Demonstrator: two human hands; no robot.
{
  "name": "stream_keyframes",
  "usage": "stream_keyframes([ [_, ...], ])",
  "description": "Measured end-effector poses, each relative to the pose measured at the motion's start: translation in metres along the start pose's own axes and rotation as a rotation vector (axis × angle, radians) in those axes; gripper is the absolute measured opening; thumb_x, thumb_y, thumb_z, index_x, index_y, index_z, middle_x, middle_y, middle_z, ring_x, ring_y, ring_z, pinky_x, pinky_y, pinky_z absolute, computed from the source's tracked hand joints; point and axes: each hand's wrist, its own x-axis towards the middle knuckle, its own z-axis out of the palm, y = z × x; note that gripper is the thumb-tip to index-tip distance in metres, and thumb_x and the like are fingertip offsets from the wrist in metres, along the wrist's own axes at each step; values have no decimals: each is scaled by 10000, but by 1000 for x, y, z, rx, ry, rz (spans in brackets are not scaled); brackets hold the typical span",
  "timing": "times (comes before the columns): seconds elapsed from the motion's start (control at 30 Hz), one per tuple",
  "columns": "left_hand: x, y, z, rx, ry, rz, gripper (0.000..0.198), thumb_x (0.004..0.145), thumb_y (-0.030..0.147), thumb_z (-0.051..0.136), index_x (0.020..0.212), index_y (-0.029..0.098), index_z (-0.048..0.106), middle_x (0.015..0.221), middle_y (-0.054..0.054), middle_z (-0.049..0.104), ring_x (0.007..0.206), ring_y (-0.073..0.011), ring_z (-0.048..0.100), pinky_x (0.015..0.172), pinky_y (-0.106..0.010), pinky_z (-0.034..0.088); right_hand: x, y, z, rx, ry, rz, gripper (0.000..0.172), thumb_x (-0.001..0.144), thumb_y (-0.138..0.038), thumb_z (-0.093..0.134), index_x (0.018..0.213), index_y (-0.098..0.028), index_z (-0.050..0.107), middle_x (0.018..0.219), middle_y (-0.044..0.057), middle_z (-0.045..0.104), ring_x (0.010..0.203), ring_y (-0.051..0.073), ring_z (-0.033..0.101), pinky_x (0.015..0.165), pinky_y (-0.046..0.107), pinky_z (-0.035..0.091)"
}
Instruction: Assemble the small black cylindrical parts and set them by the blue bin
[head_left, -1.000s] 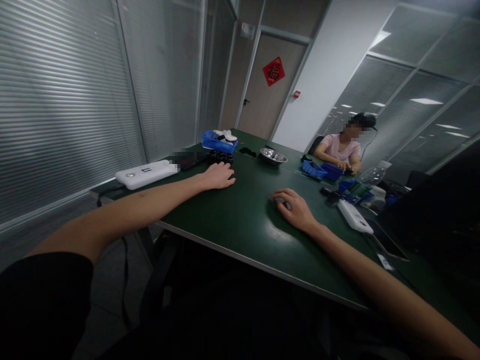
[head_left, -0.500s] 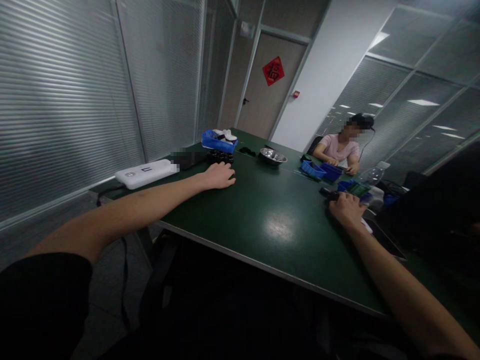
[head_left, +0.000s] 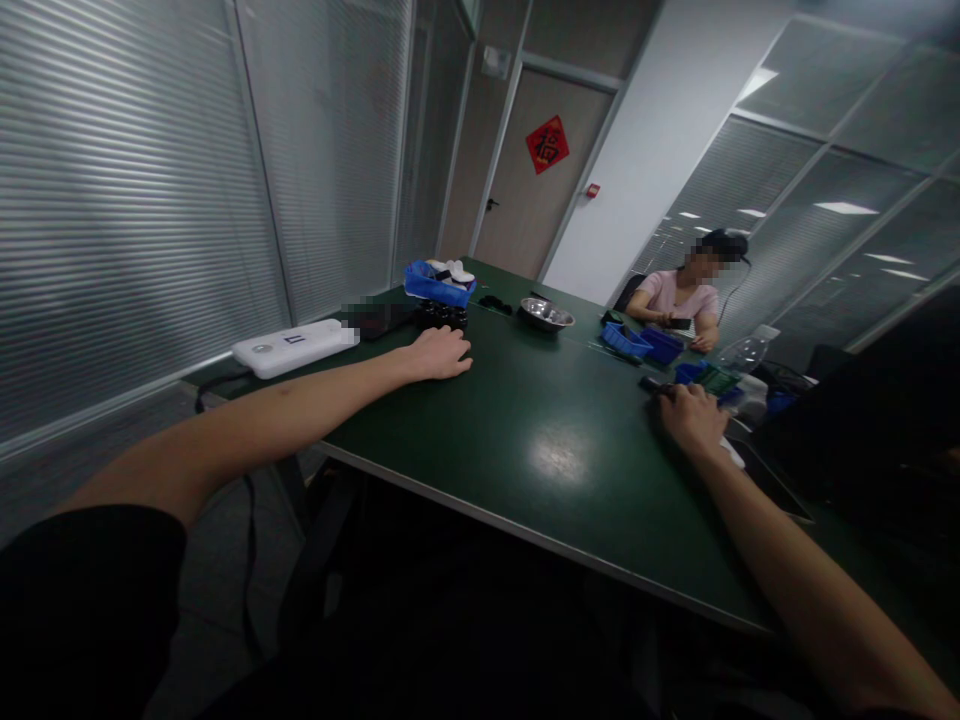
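My left hand (head_left: 441, 354) lies palm down on the green table (head_left: 487, 430), its fingers apart and nothing in it. Just beyond its fingertips is a cluster of shiny black items (head_left: 441, 315). On the right side of the table rests my right hand (head_left: 694, 415), fingers spread and bent over the surface. A small dark object (head_left: 652, 384) shows at its fingertips, and I cannot make out what it is. A white item (head_left: 732, 452) lies partly hidden beside my right wrist.
A white device (head_left: 292, 347) sits at the left edge. Farther back are a blue basket (head_left: 439, 288), a metal bowl (head_left: 546, 315), blue trays (head_left: 627, 340) and a clear bottle (head_left: 752, 350). A person (head_left: 679, 300) sits across the table.
The seated person across the table has raised a dark object in one hand. My two hands have hardly moved.
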Motion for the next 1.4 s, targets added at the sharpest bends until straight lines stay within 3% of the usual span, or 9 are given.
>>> stream_keyframes([
  [0.13, -1, 7, -1, -42, 29, 72, 532, 1014, 483, 409, 1285, 115, 680, 1246, -204, 643, 1051, -308, 607, 804, -392, 463, -1, -14, -5, 110, 47, -121, 375, 1016, -365, 456, 1206, -135, 683, 1307, 230, 617, 1217, 406, 539, 977, 589, 439],
  [0.2, -2, 14, -1, -78, 48, 139, 513, 1015, 485, 413, 1268, 132, 686, 1231, -185, 650, 1044, -291, 613, 791, -374, 461, -5, -32, -10, 288, 106, -328, 349, 1012, -349, 468, 1154, -124, 695, 1272, 245, 633, 1168, 397, 571, 967, 570, 458],
  [0.27, -5, 24, -1, -117, 50, 217, 503, 1017, 495, 419, 1269, 150, 684, 1233, -166, 651, 1048, -278, 612, 797, -362, 462, -13, -56, -19, 353, 103, -467, 303, 1014, -362, 492, 1153, -180, 689, 1275, 182, 653, 1166, 347, 596, 1007, 510, 481],
  [0.37, -9, 39, -1, -147, 58, 334, 501, 1027, 510, 419, 1319, 179, 655, 1275, -138, 646, 1081, -265, 604, 865, -365, 461, -39, -100, -41, 490, 97, -695, 261, 1024, -378, 522, 1185, -229, 664, 1312, 115, 650, 1193, 296, 618, 1057, 470, 504],
  [0.43, -11, 49, -1, -154, 79, 439, 510, 1028, 537, 435, 1369, 204, 618, 1317, -121, 637, 1135, -262, 592, 935, -369, 447, -63, -128, -61, 682, 60, -872, 243, 1034, -350, 526, 1216, -240, 643, 1290, 115, 656, 1183, 297, 633, 1050, 498, 521],
  [0.53, -14, 57, -2, -164, 80, 586, 497, 1026, 553, 461, 1360, 220, 616, 1344, -117, 630, 1181, -260, 584, 988, -367, 426, -96, -157, -88, 785, 2, -1020, 246, 1052, -346, 509, 1252, -253, 618, 1310, 117, 646, 1197, 291, 635, 1055, 498, 527],
  [0.7, -18, 61, -7, -212, 41, 685, 470, 1017, 544, 488, 1268, 184, 656, 1354, -133, 625, 1192, -260, 588, 1020, -364, 405, -117, -167, -98, 903, -4, -987, 240, 1044, -359, 541, 1256, -261, 601, 1266, 104, 671, 1149, 283, 658, 1014, 480, 548],
  [0.97, -19, 70, -8, -352, 16, 588, 631, 952, 710, 507, 1220, 163, 671, 1270, -118, 659, 1148, -268, 592, 1003, -370, 402, -116, -164, -87, 1001, -55, -824, 398, 981, -427, 655, 1323, -247, 561, 1265, 94, 684, 1047, 270, 687, 934, 464, 580],
  [1.4, -17, 71, -8, -509, -5, 624, 520, 942, 644, 582, 1145, 173, 672, 1170, -105, 675, 1087, -263, 601, 951, -361, 428, -120, -167, -94, 1012, -128, -768, 478, 957, -457, 670, 1369, -254, 535, 1212, 96, 692, 1014, 272, 694, 889, 452, 603],
])
